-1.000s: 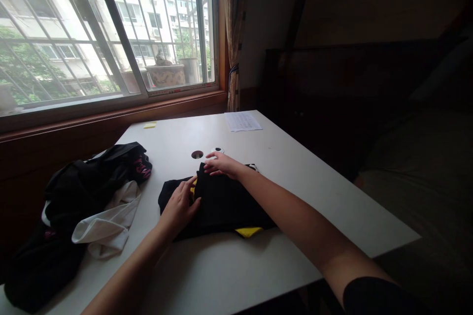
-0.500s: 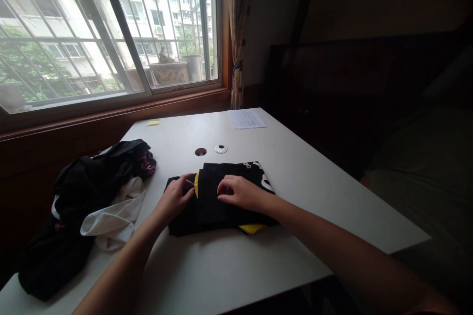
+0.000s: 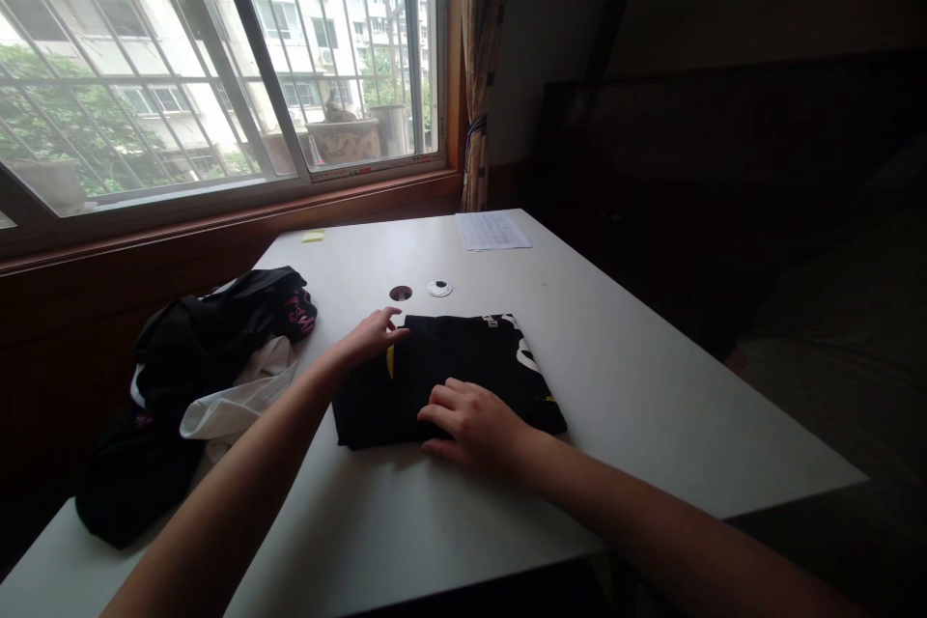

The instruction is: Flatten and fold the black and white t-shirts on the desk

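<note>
- Since half a second ago, the right hand (image 3: 474, 427) has come down to the near edge of the folded black cloth garment with white print (image 3: 449, 352), and the left hand (image 3: 373, 336) has gone up to its far left corner; a yellow corner no longer shows at the near edge.
- Both hands touch the garment, fingers loosely bent; whether either one pinches the fabric, I cannot tell.
- For good work, I would press lightly and draw the layers outward, so that the thin yellow strip (image 3: 391, 362) is not pulled further.
- Garment lies flat on the smooth white table (image 3: 652, 444), beside a crumpled black-and-white clothes pile (image 3: 195, 338).
- Daylight enters by the barred window (image 3: 250, 48); the room's right side is dark.
</note>
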Tool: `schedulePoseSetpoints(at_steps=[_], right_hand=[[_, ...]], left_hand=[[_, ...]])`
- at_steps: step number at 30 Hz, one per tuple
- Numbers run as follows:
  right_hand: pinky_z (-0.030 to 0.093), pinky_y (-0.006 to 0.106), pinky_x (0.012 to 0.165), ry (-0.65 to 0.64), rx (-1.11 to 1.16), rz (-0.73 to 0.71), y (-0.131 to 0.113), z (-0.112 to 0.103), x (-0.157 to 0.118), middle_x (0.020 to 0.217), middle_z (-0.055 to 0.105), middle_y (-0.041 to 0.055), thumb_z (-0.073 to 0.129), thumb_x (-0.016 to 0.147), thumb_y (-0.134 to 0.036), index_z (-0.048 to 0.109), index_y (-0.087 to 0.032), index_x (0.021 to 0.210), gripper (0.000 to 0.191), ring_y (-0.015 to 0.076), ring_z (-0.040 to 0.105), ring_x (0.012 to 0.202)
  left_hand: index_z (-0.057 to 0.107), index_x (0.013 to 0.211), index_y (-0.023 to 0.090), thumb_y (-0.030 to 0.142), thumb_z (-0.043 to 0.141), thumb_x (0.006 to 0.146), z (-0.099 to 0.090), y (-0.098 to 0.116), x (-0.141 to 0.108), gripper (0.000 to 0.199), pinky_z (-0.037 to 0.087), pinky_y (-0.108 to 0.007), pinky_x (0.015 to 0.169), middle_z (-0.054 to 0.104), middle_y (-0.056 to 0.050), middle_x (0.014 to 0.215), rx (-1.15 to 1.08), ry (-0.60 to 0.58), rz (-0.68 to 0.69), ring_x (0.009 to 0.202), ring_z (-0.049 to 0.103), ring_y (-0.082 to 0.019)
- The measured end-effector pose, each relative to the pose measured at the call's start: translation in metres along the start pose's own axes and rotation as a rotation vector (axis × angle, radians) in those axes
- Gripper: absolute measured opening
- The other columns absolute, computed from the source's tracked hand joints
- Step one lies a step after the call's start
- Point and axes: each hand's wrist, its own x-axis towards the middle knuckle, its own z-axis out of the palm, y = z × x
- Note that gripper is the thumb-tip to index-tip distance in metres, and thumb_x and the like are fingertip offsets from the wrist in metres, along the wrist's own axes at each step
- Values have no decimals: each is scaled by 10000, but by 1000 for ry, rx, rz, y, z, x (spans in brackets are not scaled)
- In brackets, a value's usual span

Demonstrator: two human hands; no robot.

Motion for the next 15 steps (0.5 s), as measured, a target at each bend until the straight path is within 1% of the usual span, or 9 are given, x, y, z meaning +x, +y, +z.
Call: schedulePoseSetpoints(at_steps=[2, 5, 7, 11, 13, 15], right_hand=[[484, 352, 816, 2, -62, -8, -6, 2, 6, 1071, 658, 60, 682, 953, -412, 666, -210, 1167, 295, 233, 585, 968], [449, 354, 751, 13, -166, -26, -17, 4, 14, 1015, 653, 56, 581, 1008, -316, 662, -200, 1072, 155, 233, 573, 937], [425, 359, 719, 21, -207, -37, -23, 5, 17, 983, 647, 56, 539, 1023, -284, 652, -196, 1008, 144, 232, 562, 921], [396, 364, 676, 38, -226, -37, -30, 9, 19, 980, 642, 60, 601, 995, -388, 633, -190, 996, 200, 239, 549, 912], [381, 359, 661, 52, -230, -24, -30, 13, 20, 964, 642, 52, 579, 1006, -339, 627, -193, 972, 157, 230, 546, 890], [373, 351, 660, 68, -220, -8, -29, 17, 21, 943, 642, 42, 558, 1008, -266, 621, -198, 937, 118, 216, 545, 867]], left_hand=[[673, 1219, 161, 522, 645, 832, 1, 1, 10, 530, 549, -339, 837, 701, -121, 1119, 14, -5, -12, 939, 696, -256], [728, 1024, 172, 502, 686, 788, 2, 4, 22, 408, 543, -345, 857, 688, -116, 1119, 32, -8, -18, 946, 683, -269], [729, 1012, 163, 483, 699, 772, 3, 7, 27, 401, 538, -350, 867, 688, -117, 1091, 32, -14, -14, 956, 675, -279], [715, 1088, 175, 459, 720, 746, 5, 10, 34, 445, 535, -335, 868, 682, -100, 1085, 4, -48, -4, 957, 671, -261], [721, 1025, 192, 459, 732, 724, 6, 10, 36, 403, 533, -331, 852, 676, -90, 1081, -7, -61, -2, 941, 664, -255], [716, 920, 198, 466, 739, 703, 6, 10, 37, 345, 526, -334, 831, 675, -84, 1047, -15, -65, 0, 929, 652, -260]])
